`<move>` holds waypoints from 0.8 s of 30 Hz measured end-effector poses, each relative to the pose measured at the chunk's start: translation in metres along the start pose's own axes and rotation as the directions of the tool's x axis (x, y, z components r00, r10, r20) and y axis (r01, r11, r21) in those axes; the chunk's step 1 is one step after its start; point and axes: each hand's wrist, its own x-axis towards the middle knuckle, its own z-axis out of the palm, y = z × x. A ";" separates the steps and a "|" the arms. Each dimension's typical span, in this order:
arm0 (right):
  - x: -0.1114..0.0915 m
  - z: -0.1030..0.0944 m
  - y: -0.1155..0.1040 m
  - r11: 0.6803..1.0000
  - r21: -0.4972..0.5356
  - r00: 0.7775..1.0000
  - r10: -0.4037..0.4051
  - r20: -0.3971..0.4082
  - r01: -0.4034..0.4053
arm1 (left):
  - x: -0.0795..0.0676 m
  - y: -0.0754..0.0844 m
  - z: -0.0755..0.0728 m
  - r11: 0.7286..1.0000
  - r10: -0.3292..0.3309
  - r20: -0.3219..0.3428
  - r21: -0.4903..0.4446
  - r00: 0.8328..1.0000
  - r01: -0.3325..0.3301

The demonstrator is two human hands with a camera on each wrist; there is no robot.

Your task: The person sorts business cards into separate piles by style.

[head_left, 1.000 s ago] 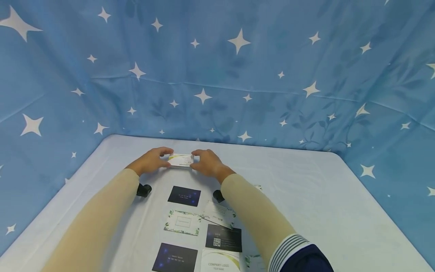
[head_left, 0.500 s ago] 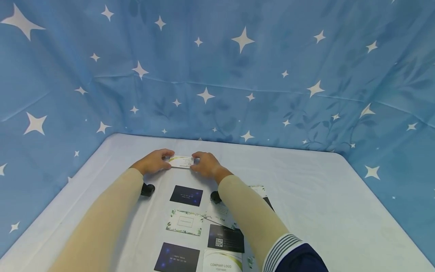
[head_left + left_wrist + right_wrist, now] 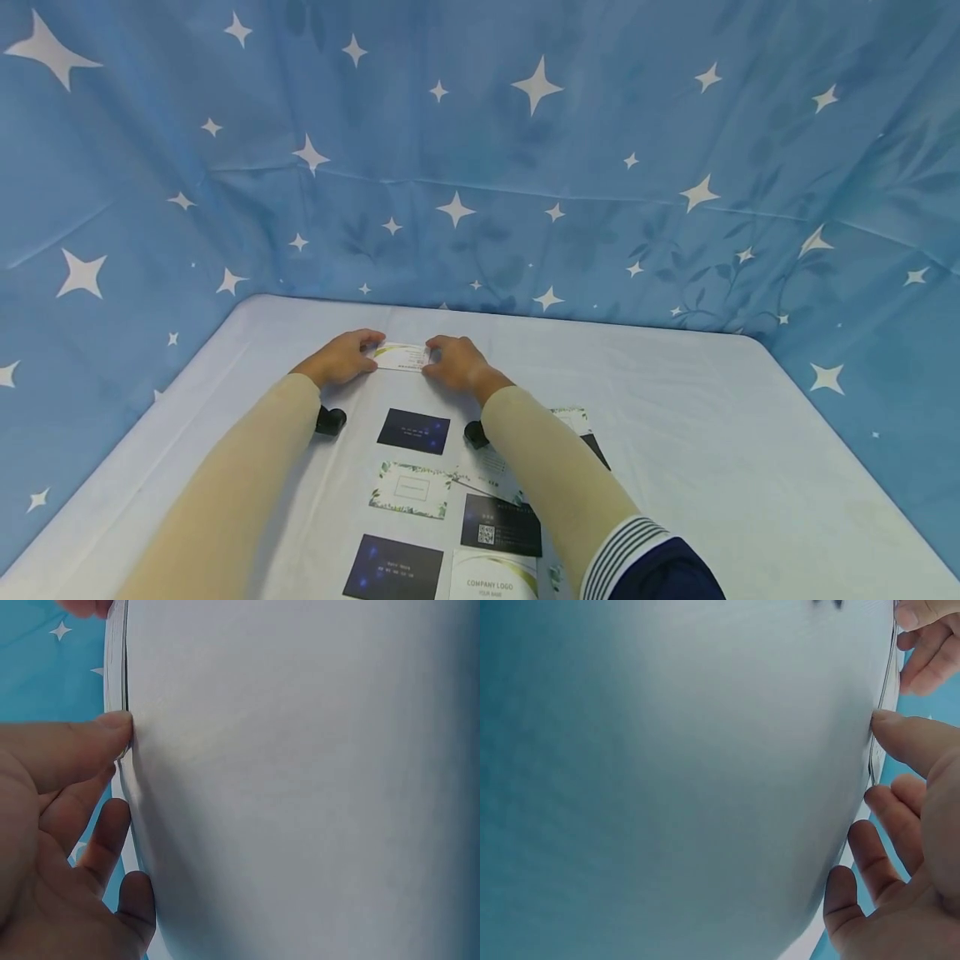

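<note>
**Two-Handed Grasp on Card Stack**

Legible print: "COMPANY LOGO" and "YOUR NAME" on one white rectangular paper card with a yellow curve [image 3: 493, 575]. One black rectangular card [image 3: 500, 524] bears a QR code. Lettering on the gripped stack of white, yellow-curved cards [image 3: 402, 357] is too small to read.

Count: two dark blue cards with glowing spots [image 3: 413, 431]; one white card with a full green-leaf border [image 3: 410, 490]. Other cards lie partly hidden by the right sleeve [image 3: 558, 467].

The stack is at the far part of the white cloth-covered table [image 3: 750, 467]. The left hand [image 3: 342, 357] pinches one end between thumb and fingers; the right hand [image 3: 459, 364] pinches the other.

Compared with one second earlier, both grips persist; a black card corner [image 3: 595, 450] now shows outside the right sleeve.
</note>
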 end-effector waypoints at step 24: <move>-0.093 -0.058 0.023 0.976 0.098 0.980 -0.199 0.022 0.196 | -0.068 0.064 0.005 0.984 0.168 0.059 -0.068 0.984 -0.164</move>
